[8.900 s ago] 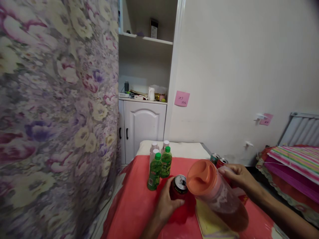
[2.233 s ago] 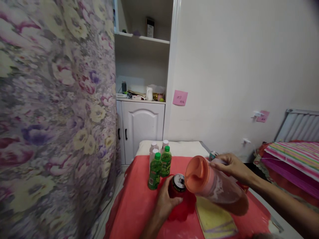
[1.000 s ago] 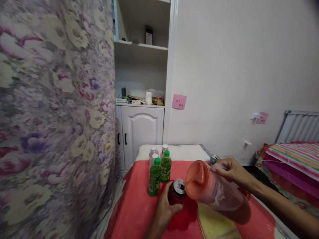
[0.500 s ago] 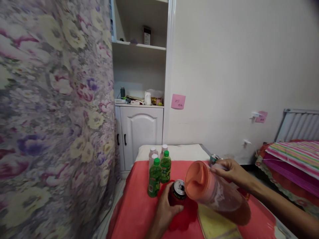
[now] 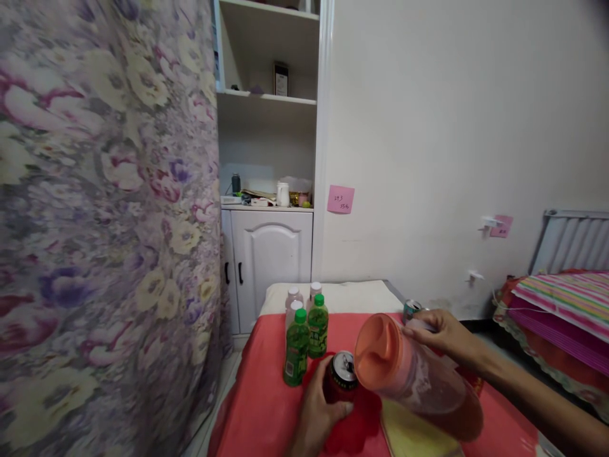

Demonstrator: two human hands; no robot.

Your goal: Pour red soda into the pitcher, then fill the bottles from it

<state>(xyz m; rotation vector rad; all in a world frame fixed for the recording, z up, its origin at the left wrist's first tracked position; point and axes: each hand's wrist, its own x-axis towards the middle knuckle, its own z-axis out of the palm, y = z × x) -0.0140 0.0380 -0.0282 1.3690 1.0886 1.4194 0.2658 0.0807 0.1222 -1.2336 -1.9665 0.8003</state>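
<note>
My left hand (image 5: 318,409) is wrapped around a dark drink can (image 5: 343,379) with an opened silver top. Gripped by its handle in my right hand (image 5: 440,335) is a clear pitcher (image 5: 435,397), tipped to the left with its orange lid (image 5: 380,352) close beside the can's top. Liquid lies inside the pitcher; whether any passes into the can I cannot make out. Under the can spreads a red mat (image 5: 364,422). Two green bottles (image 5: 295,349) with green caps stand left of the can, with several white-capped bottles (image 5: 294,295) behind them.
A red cloth (image 5: 257,393) covers the table. A folded yellow cloth (image 5: 412,435) lies below the pitcher, and another can (image 5: 412,309) stands behind my right hand. White cabinet (image 5: 273,254) at the back, floral curtain (image 5: 118,222) at left, striped bed (image 5: 566,289) at right.
The view has tilted slightly upward, so everything sits a little lower. Both hands keep their holds, and the pitcher stays tipped beside the can.
</note>
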